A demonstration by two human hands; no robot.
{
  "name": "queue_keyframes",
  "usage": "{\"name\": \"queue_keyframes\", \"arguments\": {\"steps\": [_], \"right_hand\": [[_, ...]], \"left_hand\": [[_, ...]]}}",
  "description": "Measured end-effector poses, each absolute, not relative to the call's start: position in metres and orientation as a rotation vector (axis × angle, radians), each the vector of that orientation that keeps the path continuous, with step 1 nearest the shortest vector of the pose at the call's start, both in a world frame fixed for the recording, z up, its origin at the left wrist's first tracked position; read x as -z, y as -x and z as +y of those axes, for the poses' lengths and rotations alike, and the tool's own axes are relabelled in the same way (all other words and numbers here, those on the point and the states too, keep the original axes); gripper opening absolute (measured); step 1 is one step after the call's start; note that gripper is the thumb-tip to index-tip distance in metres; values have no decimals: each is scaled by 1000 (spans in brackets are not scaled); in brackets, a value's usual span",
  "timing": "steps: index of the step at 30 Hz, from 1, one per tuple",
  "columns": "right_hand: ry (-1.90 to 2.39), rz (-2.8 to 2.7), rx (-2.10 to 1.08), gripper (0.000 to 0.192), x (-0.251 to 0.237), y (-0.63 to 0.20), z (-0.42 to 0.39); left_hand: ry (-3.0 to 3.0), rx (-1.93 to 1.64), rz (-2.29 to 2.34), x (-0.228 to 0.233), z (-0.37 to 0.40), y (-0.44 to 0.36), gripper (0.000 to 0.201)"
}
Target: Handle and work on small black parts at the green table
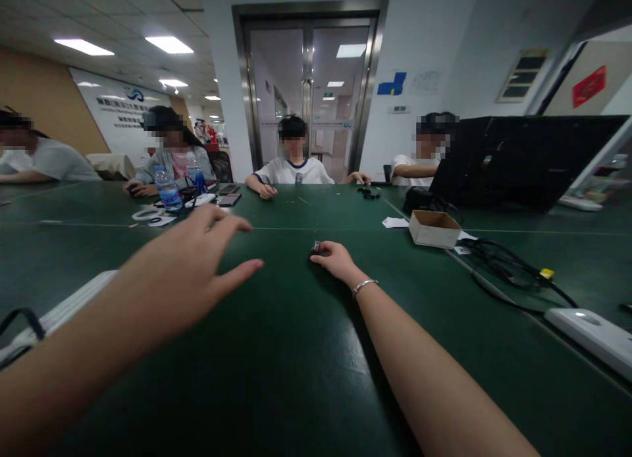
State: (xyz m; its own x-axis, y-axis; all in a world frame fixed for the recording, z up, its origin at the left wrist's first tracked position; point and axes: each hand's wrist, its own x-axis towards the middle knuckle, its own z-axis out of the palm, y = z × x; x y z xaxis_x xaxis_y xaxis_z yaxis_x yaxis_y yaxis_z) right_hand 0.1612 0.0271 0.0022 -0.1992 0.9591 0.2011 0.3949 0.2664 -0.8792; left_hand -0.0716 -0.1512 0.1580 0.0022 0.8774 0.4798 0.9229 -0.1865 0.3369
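My left hand is raised above the green table, its thumb and fingers apart and nothing between them. Farther forward, near the table's middle, my right hand rests low with thumb and fingers pinched. In that pinch is a small dark object with a shiny silvery part; it is too small and too covered by the fingers to name. A silver bracelet circles my right wrist.
The green table has a seam across it. At right are an open cardboard box, tangled black cables, a white power strip and a black monitor. A water bottle stands left. Several people sit around the table.
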Motion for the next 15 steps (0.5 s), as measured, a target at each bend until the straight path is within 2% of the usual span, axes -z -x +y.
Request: {"name": "queue_keyframes", "arguments": {"steps": [2,5,7,10,12,15], "right_hand": [[1196,-1720,-950,19,0,-160,27],[1164,-1720,-916,17,-1,-159,27],[1185,-1741,-809,16,-3,-159,27],[1239,-1804,-645,13,-7,-159,26],[1283,-1859,-583,11,-7,-159,26],[1332,-1837,-664,13,-6,-157,25]], "left_hand": [[2390,812,-1776,-157,-112,35,41],[2517,994,-1766,-130,-46,-12,31],[2551,1052,-1848,-100,-12,-29,32],[2657,1136,-1913,-51,13,-30,26],[2726,1318,-1845,-23,19,-20,24],[2759,1522,-1842,2,23,-3,22]]}}
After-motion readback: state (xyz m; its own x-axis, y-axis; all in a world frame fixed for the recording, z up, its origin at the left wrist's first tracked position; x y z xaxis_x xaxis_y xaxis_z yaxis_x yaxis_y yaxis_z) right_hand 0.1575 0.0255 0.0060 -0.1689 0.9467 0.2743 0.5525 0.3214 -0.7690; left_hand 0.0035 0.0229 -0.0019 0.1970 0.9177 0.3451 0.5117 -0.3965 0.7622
